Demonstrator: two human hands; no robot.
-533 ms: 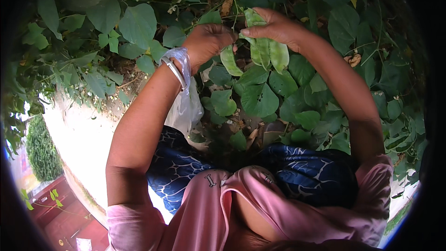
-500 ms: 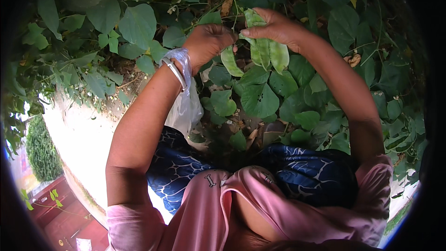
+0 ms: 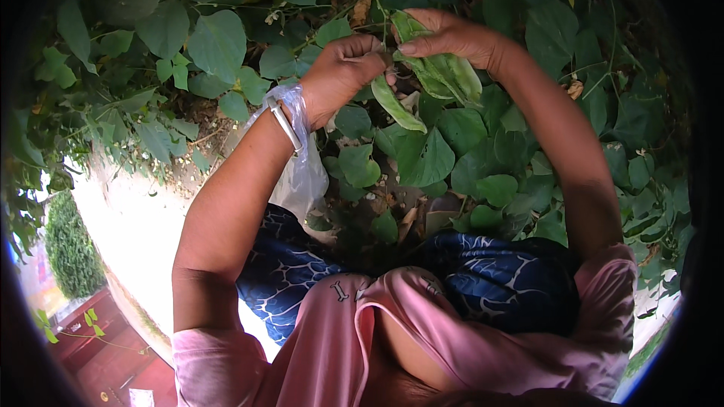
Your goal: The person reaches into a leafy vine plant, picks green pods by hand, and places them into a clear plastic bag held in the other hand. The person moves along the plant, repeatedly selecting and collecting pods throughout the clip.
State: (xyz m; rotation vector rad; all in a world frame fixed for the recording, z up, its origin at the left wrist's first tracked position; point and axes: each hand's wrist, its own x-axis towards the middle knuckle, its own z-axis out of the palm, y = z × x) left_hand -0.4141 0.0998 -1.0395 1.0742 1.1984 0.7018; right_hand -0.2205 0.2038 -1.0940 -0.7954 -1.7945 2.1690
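My left hand (image 3: 348, 71) is closed in a pinch where a thin green bean stem (image 3: 377, 1) comes down from above. One flat green bean pod (image 3: 397, 108) hangs just below its fingertips; its upper end is hidden there. Close by on the right, my right hand (image 3: 456, 39) grips several broad, flat bean pods (image 3: 445, 75), thumb across them, their lower ends pointing down to the right. The fingertips of both hands nearly meet. Around my left wrist are a pale band (image 3: 284, 126) and the handle of a translucent plastic bag (image 3: 300, 185), which hangs below the forearm.
Leafy vines (image 3: 219, 45) surround both hands, with big leaves (image 3: 426, 157) right beneath the pods. Dry brown leaves lie among the stems. A bright pale ground strip (image 3: 143, 211) runs at the left, beside a round bush (image 3: 72, 245) and a red surface (image 3: 105, 362).
The pods in my right hand have tilted, their lower ends swinging right. The single pod below my left hand has also swung right. My left hand has shifted slightly; both hands keep their grip.
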